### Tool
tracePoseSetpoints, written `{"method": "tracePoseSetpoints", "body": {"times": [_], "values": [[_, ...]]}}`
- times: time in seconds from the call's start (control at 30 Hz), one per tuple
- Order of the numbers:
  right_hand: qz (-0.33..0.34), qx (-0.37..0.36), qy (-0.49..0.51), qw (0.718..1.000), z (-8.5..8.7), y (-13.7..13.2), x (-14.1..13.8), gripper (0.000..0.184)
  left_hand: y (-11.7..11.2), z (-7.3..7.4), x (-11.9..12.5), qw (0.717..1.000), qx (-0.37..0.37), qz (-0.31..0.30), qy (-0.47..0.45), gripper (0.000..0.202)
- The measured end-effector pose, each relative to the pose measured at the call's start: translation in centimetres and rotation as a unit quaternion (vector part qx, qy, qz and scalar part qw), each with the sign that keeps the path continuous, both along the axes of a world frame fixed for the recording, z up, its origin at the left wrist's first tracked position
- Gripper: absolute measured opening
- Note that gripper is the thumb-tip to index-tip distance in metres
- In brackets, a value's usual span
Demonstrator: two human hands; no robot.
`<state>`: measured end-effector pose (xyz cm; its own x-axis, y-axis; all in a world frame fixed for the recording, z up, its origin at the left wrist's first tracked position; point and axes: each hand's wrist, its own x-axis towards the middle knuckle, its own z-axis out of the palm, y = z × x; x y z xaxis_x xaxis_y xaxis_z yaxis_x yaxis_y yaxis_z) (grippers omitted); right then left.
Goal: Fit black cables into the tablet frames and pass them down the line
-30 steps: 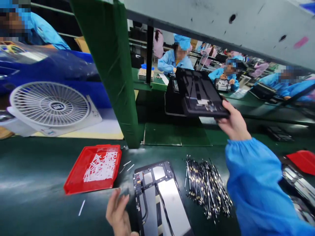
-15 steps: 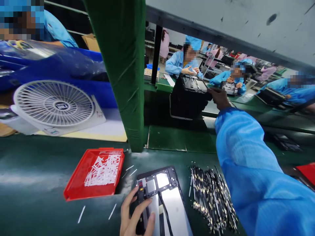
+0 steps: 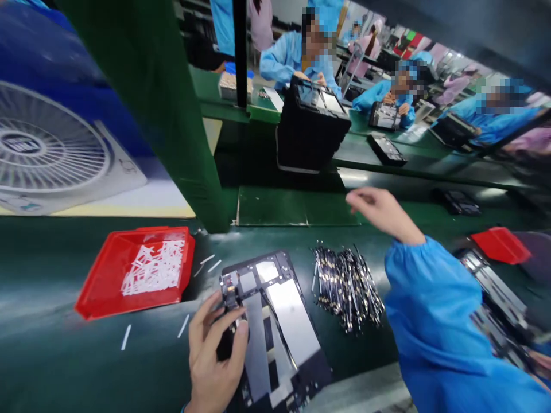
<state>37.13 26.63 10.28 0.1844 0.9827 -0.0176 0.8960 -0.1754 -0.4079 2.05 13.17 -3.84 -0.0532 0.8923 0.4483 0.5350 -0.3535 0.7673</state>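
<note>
- While the left hand (image 3: 213,361) curls nearly shut, its fingertips (image 3: 243,330) pinch a small black part (image 3: 224,347), half hidden beneath them, on a black tablet frame with silver panels (image 3: 293,307)
- Right hand (image 3: 381,209) hangs open, empty, beyond and above the fingers' black ribbon cables (image 3: 346,287)
- Close pinch suits so small a part

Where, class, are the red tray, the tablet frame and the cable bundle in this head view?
Red tray (image 3: 101,269), head view, left wall.
Tablet frame (image 3: 293,312), head view, silver panel.
Cable bundle (image 3: 348,287), head view, middle of pile.

My left hand (image 3: 215,358) sits low in front of me, fingers curled and thumb pressed inward in a tight grip. My right hand (image 3: 381,213) is raised further out, open and relaxed, fingers pointing left, its wrist running into a gathered blue sleeve (image 3: 433,321).
</note>
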Motion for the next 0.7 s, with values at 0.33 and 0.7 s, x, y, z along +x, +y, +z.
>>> {"method": "tracePoseSetpoints", "body": {"times": [0.33, 0.7], "values": [[-0.037, -0.232, -0.096, 0.967, -10.6, -17.6, -2.8, 0.021, -0.6, 0.3, 1.0, 1.0, -0.011, -0.012, -0.023, 0.021], [-0.062, -0.077, 0.055, 0.994, -10.1, -20.0, -0.5, 0.034, -1.7, 0.4, 1.3, 0.999, -0.027, -0.015, -0.045, 0.014]]}}
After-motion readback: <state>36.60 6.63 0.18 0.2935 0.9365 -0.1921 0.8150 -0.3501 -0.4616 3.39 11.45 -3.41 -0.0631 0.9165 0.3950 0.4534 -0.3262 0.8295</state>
